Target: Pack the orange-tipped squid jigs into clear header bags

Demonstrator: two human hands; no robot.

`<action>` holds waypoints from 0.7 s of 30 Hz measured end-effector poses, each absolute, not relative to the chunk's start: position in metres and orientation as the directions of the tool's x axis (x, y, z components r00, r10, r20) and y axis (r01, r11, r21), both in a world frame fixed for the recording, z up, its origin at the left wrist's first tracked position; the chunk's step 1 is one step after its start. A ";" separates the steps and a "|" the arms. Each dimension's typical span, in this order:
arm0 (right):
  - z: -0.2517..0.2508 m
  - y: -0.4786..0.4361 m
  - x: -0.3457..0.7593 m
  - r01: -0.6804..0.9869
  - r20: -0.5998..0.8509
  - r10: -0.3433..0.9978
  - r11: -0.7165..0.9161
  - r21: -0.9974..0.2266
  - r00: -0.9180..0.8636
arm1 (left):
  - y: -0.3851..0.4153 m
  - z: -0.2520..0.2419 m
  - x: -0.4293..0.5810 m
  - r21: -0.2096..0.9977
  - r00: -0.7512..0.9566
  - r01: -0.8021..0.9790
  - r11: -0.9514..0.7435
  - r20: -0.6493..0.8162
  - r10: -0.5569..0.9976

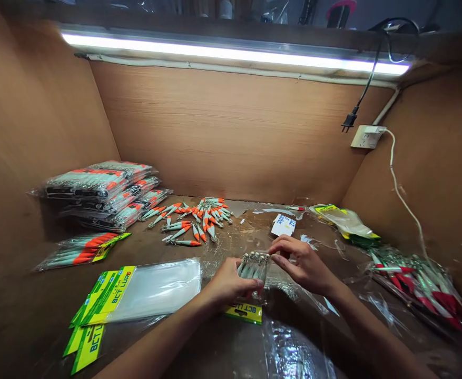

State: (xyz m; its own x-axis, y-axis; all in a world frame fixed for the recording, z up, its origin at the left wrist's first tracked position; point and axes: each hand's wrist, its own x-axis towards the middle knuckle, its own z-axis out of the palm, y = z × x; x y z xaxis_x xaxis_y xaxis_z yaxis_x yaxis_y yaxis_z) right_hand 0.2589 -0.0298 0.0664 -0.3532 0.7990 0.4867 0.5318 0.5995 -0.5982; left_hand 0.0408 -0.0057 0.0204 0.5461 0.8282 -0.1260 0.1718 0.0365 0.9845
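Observation:
A bundle of pale lures (253, 268) with metal hooks pointing up is gripped in my left hand (233, 284), low over the table's middle. Beneath it shows the yellow-green header of a BCT LURE bag (244, 312). My right hand (297, 260) has its thumb and forefinger pinched at the bundle's right hook end; whether they hold a hook is too small to tell. To the left lie flat clear bags (155, 289) with yellow-green headers. Orange and white lures (203, 218) are scattered behind my hands.
Packed lure bags (108, 195) are stacked at the back left, a filled bag (84, 248) before them. A white card (283, 225) lies behind my right hand. Red and white lures (420, 289) and more bags (345, 221) are at right. A plug (348, 122) hangs above.

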 end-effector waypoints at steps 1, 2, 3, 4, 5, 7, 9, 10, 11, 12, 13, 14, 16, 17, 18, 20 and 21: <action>0.066 -0.030 0.260 0.526 0.488 0.793 0.608 -0.594 -0.365 | -0.006 0.021 0.041 0.984 0.545 0.170 0.046 -0.133 0.828; 0.065 -0.030 0.260 0.521 0.492 0.785 0.618 -0.588 -0.377 | -0.006 0.022 0.040 0.985 0.540 0.164 0.052 -0.134 0.831; 0.065 -0.030 0.261 0.518 0.498 0.776 0.630 -0.579 -0.387 | -0.006 0.022 0.040 0.986 0.540 0.155 0.053 -0.129 0.832; 0.065 -0.030 0.260 0.518 0.505 0.767 0.640 -0.567 -0.395 | -0.005 0.022 0.039 0.988 0.545 0.147 0.047 -0.121 0.830; 0.065 -0.031 0.260 0.520 0.512 0.759 0.649 -0.554 -0.402 | -0.004 0.021 0.039 0.990 0.559 0.138 0.035 -0.107 0.822; 0.064 -0.030 0.260 0.534 0.520 0.748 0.661 -0.527 -0.412 | -0.001 0.018 0.037 0.994 0.598 0.109 0.012 -0.076 0.798; 0.063 -0.029 0.261 0.553 0.525 0.745 0.662 -0.505 -0.412 | 0.001 0.014 0.035 0.997 0.632 0.080 0.012 -0.060 0.773; 0.062 -0.028 0.262 0.559 0.525 0.744 0.663 -0.498 -0.414 | 0.002 0.013 0.035 0.997 0.642 0.070 0.013 -0.055 0.765; 0.061 -0.027 0.264 0.561 0.526 0.741 0.665 -0.492 -0.418 | 0.003 0.011 0.034 0.998 0.650 0.067 0.016 -0.056 0.758; 0.060 -0.026 0.265 0.561 0.528 0.737 0.670 -0.487 -0.422 | 0.003 0.010 0.034 0.997 0.655 0.069 0.021 -0.061 0.753; 0.060 -0.026 0.266 0.559 0.530 0.732 0.676 -0.480 -0.429 | 0.004 0.009 0.033 0.997 0.659 0.073 0.026 -0.068 0.749; 0.060 -0.026 0.267 0.559 0.534 0.725 0.682 -0.471 -0.435 | 0.004 0.008 0.033 0.996 0.660 0.078 0.032 -0.076 0.748; 0.060 -0.028 0.268 0.563 0.537 0.713 0.694 -0.450 -0.450 | 0.004 0.009 0.033 0.995 0.647 0.089 0.042 -0.089 0.757; 0.061 -0.029 0.267 0.560 0.540 0.706 0.701 -0.440 -0.459 | 0.004 0.010 0.033 0.994 0.638 0.099 0.044 -0.097 0.764; 0.061 -0.030 0.266 0.551 0.542 0.697 0.711 -0.437 -0.469 | 0.004 0.011 0.033 0.993 0.625 0.109 0.045 -0.104 0.773; 0.060 -0.032 0.263 0.519 0.542 0.683 0.728 -0.448 -0.490 | 0.003 0.014 0.033 0.990 0.597 0.132 0.048 -0.118 0.793; 0.059 -0.033 0.262 0.504 0.539 0.680 0.732 -0.458 -0.497 | 0.003 0.015 0.033 0.989 0.583 0.142 0.046 -0.121 0.804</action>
